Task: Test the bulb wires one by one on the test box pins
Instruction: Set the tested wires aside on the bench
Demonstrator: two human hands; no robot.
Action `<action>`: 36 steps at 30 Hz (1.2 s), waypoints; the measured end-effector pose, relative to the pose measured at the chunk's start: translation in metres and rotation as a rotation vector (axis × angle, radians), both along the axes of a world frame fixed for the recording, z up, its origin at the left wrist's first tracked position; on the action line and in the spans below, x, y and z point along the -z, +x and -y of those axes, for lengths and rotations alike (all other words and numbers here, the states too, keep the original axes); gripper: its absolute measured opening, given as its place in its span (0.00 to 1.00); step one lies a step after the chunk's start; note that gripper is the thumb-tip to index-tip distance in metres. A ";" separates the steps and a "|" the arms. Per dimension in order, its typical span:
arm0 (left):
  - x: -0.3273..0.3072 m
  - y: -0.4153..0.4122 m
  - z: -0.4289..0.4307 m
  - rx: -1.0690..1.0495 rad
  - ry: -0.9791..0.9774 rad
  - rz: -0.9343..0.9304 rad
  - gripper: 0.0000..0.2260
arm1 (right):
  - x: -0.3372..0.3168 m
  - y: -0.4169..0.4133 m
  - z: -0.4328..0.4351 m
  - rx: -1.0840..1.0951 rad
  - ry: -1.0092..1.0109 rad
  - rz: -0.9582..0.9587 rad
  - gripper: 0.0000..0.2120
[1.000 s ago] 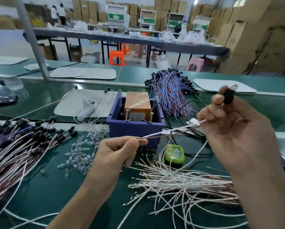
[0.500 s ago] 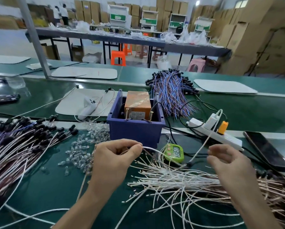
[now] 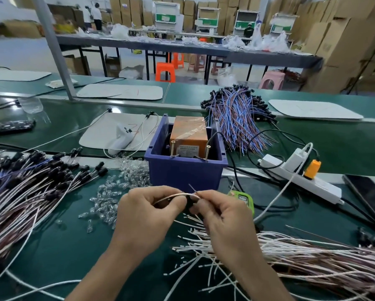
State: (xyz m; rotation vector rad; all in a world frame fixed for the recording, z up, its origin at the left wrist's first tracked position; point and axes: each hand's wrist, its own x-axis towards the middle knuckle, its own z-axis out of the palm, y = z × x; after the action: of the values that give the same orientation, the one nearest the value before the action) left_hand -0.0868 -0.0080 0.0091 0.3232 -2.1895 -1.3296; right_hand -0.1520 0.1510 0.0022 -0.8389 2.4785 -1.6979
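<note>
The test box (image 3: 185, 168) is a purple bin holding an orange unit (image 3: 188, 135), with two brass pins (image 3: 207, 152) standing at its front rim. Just in front of it, my left hand (image 3: 145, 213) and my right hand (image 3: 221, 220) meet over the green table. Together they pinch one thin bulb wire (image 3: 177, 195), which arches between the fingertips. A small black piece sits between the two hands. A heap of white and brown bulb wires (image 3: 290, 255) lies under my right hand. Another pile of wires with black sockets (image 3: 30, 192) lies at the left.
Loose clear glass bulbs (image 3: 117, 192) are scattered left of the box. A green timer (image 3: 243, 199) lies behind my right hand. A white power strip (image 3: 299, 177) with an orange plug and a black phone (image 3: 368, 196) sit at the right. Blue-brown wires (image 3: 236, 118) are heaped behind the box.
My right hand came down from up high at the right to the wire heap, then moved left to meet my left hand. Both now hold one wire.
</note>
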 end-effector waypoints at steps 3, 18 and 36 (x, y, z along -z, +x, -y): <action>-0.004 0.000 0.021 -0.079 -0.054 0.076 0.05 | 0.005 -0.009 -0.011 0.064 0.002 0.034 0.12; -0.026 0.008 0.093 -0.107 0.379 0.239 0.06 | -0.002 -0.028 -0.040 0.236 -0.085 -0.077 0.11; 0.004 -0.023 0.028 0.130 1.088 0.443 0.16 | -0.004 -0.009 -0.033 -0.159 -0.049 -0.084 0.06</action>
State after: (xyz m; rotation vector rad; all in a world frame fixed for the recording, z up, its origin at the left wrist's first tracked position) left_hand -0.1102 -0.0364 0.0052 0.9465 -1.5663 -2.6342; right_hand -0.1608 0.1841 0.0062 -1.1020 2.3566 -1.7103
